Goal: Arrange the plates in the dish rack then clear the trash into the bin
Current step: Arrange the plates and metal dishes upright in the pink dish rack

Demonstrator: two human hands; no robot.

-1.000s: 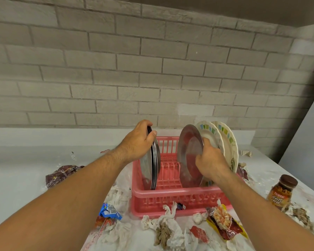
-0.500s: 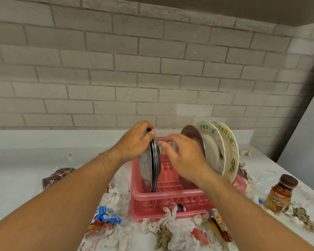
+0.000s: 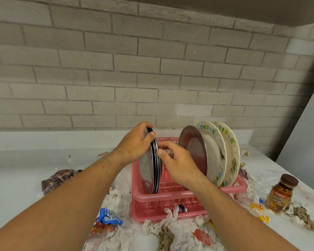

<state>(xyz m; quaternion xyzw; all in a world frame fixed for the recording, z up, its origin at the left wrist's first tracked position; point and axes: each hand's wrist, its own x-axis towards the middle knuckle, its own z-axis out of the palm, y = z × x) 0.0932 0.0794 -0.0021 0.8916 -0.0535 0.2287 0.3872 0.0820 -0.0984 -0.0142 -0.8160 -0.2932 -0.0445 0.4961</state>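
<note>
Upright at the left end of the pink dish rack (image 3: 170,196) stand stacked steel plates (image 3: 155,171); the left hand (image 3: 134,142) grips their top, the right hand (image 3: 178,162) pinches their edge. At right, the jar (image 3: 279,194) label is too blurred to read.

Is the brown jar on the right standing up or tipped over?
Upright: the jar stands on its base, lid on top.

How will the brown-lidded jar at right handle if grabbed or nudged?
The jar looks rigid, smooth-walled: likely firm but slippery grip. Upright and taller than wide, so a high push may tip it, then roll. Looks nearly full, so probably hefty.
</note>
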